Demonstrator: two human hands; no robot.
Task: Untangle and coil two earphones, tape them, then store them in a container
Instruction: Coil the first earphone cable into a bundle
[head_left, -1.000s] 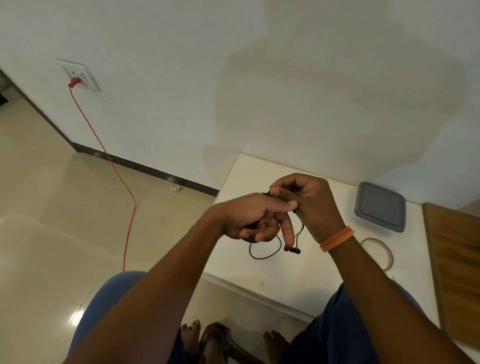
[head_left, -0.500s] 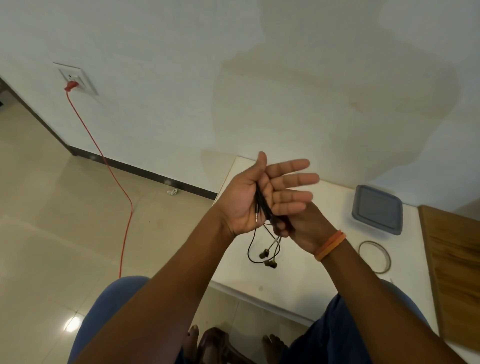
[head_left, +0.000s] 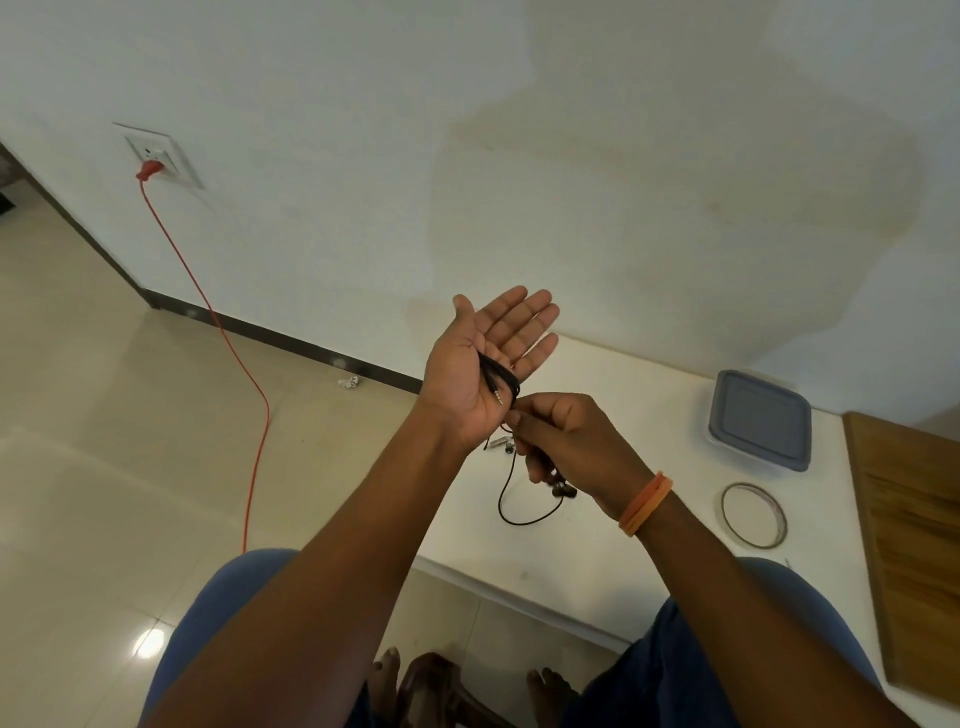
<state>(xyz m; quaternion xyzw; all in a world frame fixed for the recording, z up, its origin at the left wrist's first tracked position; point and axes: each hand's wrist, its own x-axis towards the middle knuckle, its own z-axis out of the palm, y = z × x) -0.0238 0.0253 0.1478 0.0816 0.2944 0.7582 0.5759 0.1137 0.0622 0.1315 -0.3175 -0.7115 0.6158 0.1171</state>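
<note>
Black earphone cable (head_left: 500, 378) lies wound across the palm of the left hand (head_left: 480, 366), a metal jack plug showing at the heel of the palm; the rest of the cable drops below both hands in a loose loop over the worktop (head_left: 613, 525), whether the loop touches the surface cannot be told; earbuds (head_left: 563, 490) hang just under the right hand (head_left: 563, 441). Left hand raised palm up, fingers straight and spread, not curled on the cable; right hand just beside and below it, fingers curled, pinching the cable at the edge of the left palm; orange band (head_left: 645, 503) on the right wrist. A small silvery piece of earphone (head_left: 500, 442) shows just below the left wrist; too small to tell more. To the right of the right hand, well apart, a grey lidded container (head_left: 758, 420) on the worktop; nearer the person from it, a roll of clear tape (head_left: 754, 515) lying flat; a wooden board (head_left: 914, 535) at the far right. Left of the left hand, a red cord (head_left: 244, 374) runs from a wall socket (head_left: 156, 156) down to the tiled floor (head_left: 104, 441).
</note>
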